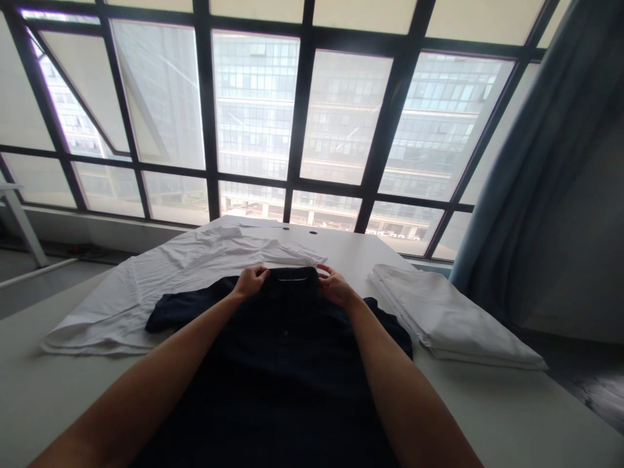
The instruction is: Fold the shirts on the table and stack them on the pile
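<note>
A dark navy shirt lies spread flat on the white table, its collar at the far end. My left hand pinches the left side of the collar with fingers curled closed. At the collar's right side my right hand grips the fabric the same way. Both forearms stretch forward over the shirt's body. A white shirt lies spread out under and beyond the navy one, reaching to the left.
A folded stack of white cloth rests on the table at the right. Large dark-framed windows fill the far wall. A blue-grey curtain hangs at the right. A white table leg stands at the far left.
</note>
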Tool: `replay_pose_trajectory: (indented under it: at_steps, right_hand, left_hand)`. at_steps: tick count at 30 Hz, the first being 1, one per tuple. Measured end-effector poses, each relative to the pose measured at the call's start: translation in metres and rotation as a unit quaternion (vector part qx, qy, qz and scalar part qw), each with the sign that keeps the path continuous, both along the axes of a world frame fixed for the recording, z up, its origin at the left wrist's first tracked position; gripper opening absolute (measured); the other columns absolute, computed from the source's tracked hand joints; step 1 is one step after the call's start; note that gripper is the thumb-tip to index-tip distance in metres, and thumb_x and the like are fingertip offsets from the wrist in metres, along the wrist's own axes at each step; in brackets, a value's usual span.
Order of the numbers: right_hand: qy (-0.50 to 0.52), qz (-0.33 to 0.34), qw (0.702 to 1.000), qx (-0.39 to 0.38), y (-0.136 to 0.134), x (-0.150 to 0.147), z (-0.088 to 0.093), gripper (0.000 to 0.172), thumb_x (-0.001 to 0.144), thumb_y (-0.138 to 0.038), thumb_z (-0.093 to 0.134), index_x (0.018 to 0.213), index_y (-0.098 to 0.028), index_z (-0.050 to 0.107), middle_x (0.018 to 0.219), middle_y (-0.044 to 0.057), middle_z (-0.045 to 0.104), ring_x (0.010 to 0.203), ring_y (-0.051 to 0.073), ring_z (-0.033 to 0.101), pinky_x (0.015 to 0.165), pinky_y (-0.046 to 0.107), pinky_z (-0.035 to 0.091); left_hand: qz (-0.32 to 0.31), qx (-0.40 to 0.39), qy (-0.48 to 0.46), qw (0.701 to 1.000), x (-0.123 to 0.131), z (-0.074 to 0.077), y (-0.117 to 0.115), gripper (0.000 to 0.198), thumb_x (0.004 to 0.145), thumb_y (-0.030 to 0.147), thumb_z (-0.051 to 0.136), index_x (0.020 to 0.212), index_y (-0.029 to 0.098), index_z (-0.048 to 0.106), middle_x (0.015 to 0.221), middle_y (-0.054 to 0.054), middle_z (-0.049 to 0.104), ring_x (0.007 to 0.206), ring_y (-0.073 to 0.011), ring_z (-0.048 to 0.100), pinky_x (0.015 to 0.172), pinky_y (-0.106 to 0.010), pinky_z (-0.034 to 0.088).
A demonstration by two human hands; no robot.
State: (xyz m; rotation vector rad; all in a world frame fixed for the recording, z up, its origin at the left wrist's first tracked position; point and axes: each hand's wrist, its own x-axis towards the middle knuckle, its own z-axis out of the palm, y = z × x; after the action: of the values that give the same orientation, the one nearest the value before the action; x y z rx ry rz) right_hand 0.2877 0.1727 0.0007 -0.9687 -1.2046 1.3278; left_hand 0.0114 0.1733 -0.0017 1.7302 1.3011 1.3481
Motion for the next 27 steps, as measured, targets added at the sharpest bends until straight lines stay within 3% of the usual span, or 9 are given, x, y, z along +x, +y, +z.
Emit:
replay_pose_trajectory:
  at_steps: [3,5,8,11,14,19,22,24,27]
  right_hand:
    - [-0.136,-0.098,0.984,0.066,0.005,-0.007,-0.004,0.038,0.061,-0.009,0.064,0.097,-0.019,0.056,0.085,0.001,0.061,0.068,0.014,0.061,0.062,0.028,0.054]
    - [-0.242,-0.149,0.949,0.137,0.007,-0.008,-0.005,0.028,0.062,-0.011,0.061,0.089,-0.018,0.056,0.093,0.003,0.06,0.074,0.014,0.06,0.066,0.028,0.054]
    - [-0.35,-0.135,0.897,0.235,0.004,-0.005,-0.003,0.023,0.064,-0.008,0.055,0.084,-0.017,0.06,0.107,0.006,0.055,0.081,0.014,0.059,0.069,0.028,0.053]
    - [-0.411,-0.074,0.866,0.275,-0.003,-0.001,-0.001,0.029,0.068,-0.005,0.055,0.091,-0.018,0.068,0.117,0.008,0.051,0.084,0.014,0.058,0.076,0.03,0.053]
    - [-0.484,-0.045,0.829,0.277,-0.01,0.001,0.002,0.034,0.07,-0.006,0.065,0.099,-0.022,0.073,0.126,0.008,0.05,0.093,0.017,0.058,0.09,0.035,0.05]
    - [-0.59,-0.115,0.754,0.264,-0.021,-0.004,0.014,0.013,0.08,-0.02,0.071,0.092,-0.021,0.075,0.115,0.009,0.059,0.109,0.025,0.056,0.098,0.04,0.043]
    - [-0.586,-0.157,0.751,0.259,-0.025,-0.007,0.019,0.029,0.088,-0.021,0.062,0.116,-0.022,0.069,0.121,0.011,0.059,0.107,0.025,0.058,0.095,0.037,0.044]
    - [-0.578,-0.164,0.766,0.227,-0.025,-0.005,0.018,0.052,0.09,-0.023,0.059,0.141,-0.024,0.05,0.128,0.012,0.058,0.107,0.025,0.06,0.092,0.037,0.046]
    - [-0.603,-0.162,0.769,0.134,-0.022,0.006,0.014,0.076,0.09,-0.025,0.057,0.156,-0.023,0.021,0.13,0.014,0.059,0.114,0.027,0.06,0.094,0.037,0.047]
  left_hand:
    - [-0.025,-0.005,-0.025,0.999,0.0,-0.001,0.001,0.041,0.079,0.038,0.066,0.111,0.012,0.068,0.073,-0.004,0.071,0.062,-0.0173,0.063,0.059,-0.026,0.049]
    - [-0.043,0.016,-0.019,0.999,0.001,0.0,0.0,0.044,0.082,0.035,0.062,0.12,0.013,0.063,0.077,-0.004,0.072,0.066,-0.0175,0.065,0.063,-0.027,0.051]
    - [-0.048,0.08,0.05,0.994,-0.001,0.004,-0.004,0.04,0.083,0.022,0.056,0.123,0.016,0.063,0.102,-0.008,0.072,0.082,-0.0186,0.068,0.08,-0.031,0.054]
    - [-0.065,0.137,0.166,0.975,-0.004,0.007,-0.008,0.041,0.08,0.011,0.053,0.116,0.021,0.069,0.12,-0.008,0.066,0.102,-0.0211,0.064,0.098,-0.036,0.049]
    - [-0.092,0.153,0.259,0.949,-0.01,0.008,-0.009,0.034,0.076,0.005,0.054,0.099,0.021,0.074,0.127,-0.008,0.06,0.108,-0.0231,0.06,0.104,-0.039,0.045]
    - [-0.026,0.177,0.379,0.908,-0.01,0.011,-0.013,0.016,0.081,0.009,0.059,0.089,0.018,0.069,0.114,-0.012,0.061,0.11,-0.0286,0.056,0.1,-0.043,0.045]
    - [0.029,0.21,0.384,0.899,-0.006,0.014,-0.016,0.022,0.087,0.018,0.057,0.108,0.018,0.063,0.128,-0.013,0.057,0.121,-0.0298,0.051,0.102,-0.043,0.043]
    - [0.065,0.201,0.386,0.898,-0.008,0.014,-0.017,0.038,0.089,0.025,0.059,0.125,0.018,0.055,0.14,-0.014,0.05,0.127,-0.03,0.048,0.104,-0.043,0.041]
    - [0.116,0.091,0.445,0.883,-0.021,0.012,-0.016,0.048,0.09,0.034,0.058,0.134,0.017,0.051,0.137,-0.016,0.055,0.128,-0.032,0.049,0.107,-0.046,0.037]
